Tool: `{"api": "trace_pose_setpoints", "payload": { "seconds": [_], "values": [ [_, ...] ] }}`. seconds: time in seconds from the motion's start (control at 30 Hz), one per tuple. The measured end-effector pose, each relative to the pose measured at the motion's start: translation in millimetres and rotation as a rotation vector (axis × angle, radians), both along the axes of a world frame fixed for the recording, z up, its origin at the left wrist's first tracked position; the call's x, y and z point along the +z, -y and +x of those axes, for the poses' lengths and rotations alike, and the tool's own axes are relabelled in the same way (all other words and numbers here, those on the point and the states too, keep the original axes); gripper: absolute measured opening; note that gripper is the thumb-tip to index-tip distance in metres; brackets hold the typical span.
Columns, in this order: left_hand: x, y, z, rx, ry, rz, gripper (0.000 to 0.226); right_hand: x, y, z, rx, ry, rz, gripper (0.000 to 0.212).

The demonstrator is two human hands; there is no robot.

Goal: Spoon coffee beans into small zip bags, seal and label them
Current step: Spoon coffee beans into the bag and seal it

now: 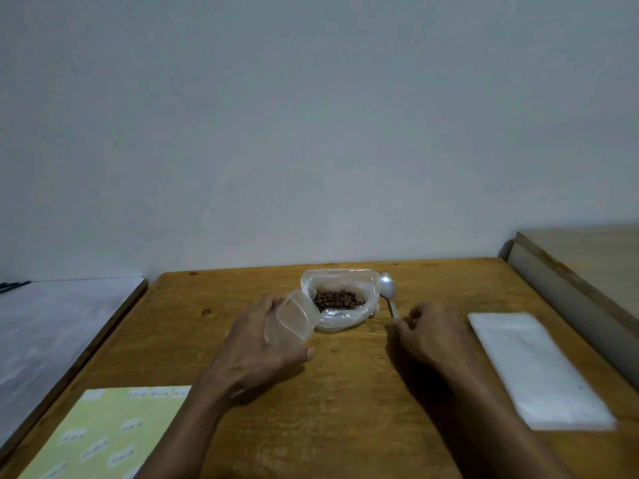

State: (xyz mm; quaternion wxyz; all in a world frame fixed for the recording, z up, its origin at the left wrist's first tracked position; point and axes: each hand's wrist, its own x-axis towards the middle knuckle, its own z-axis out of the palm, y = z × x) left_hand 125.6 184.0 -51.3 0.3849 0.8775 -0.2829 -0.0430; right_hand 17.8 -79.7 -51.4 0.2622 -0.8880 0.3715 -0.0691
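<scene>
Open bag (340, 299) of brown beans (337, 299), spoon (388, 292) beside.

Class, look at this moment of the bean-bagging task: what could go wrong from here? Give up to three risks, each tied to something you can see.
1. The left hand holds the small zip bag close beside the open bag of beans; a nudge could probably tip it and spill beans.
2. The right hand pinches only the end of the spoon handle, so a loaded scoop may wobble.
3. The small bag's mouth looks narrow and floppy; beans might miss it.
</scene>
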Motion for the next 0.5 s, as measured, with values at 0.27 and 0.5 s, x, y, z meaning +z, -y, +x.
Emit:
{"api": "trace_pose_setpoints", "payload": {
  "seconds": [0.27, 0.5],
  "values": [
    [-2.8, 1.7, -5.4, -0.004, -0.062, 0.028, 0.107, -11.6, -11.7, 9.0, -0.101, 0.009, -0.036, 0.013],
    [0.1, -3.1, -3.9, -0.017, -0.07, 0.031, 0.112, 7.7, 9.1, -4.1, -0.279, 0.664, 0.27, 0.011]
  ]
}}
